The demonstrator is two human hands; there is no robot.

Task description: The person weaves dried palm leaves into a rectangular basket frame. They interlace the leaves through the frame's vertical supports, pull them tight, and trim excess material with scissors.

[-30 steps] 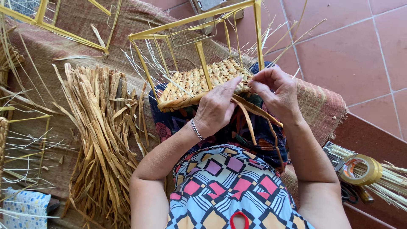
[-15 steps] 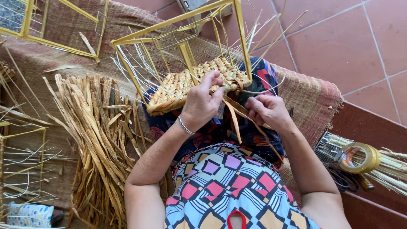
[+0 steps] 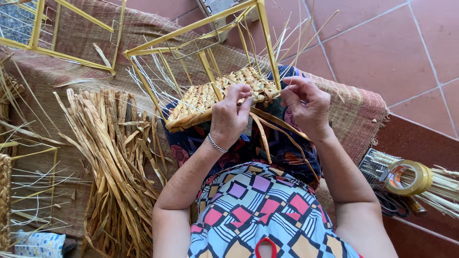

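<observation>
Pinched between both our hands, left hand (image 3: 229, 117) and right hand (image 3: 306, 106), sits the woven straw panel (image 3: 215, 93) on the yellow wire frame (image 3: 201, 57) over our lap; loose straw bundle (image 3: 114, 157) lies left; tape roll (image 3: 411, 177) right.

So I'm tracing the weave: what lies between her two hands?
Head view: between left hand and right hand, the woven panel's edge and loose straw strands hanging down.
</observation>
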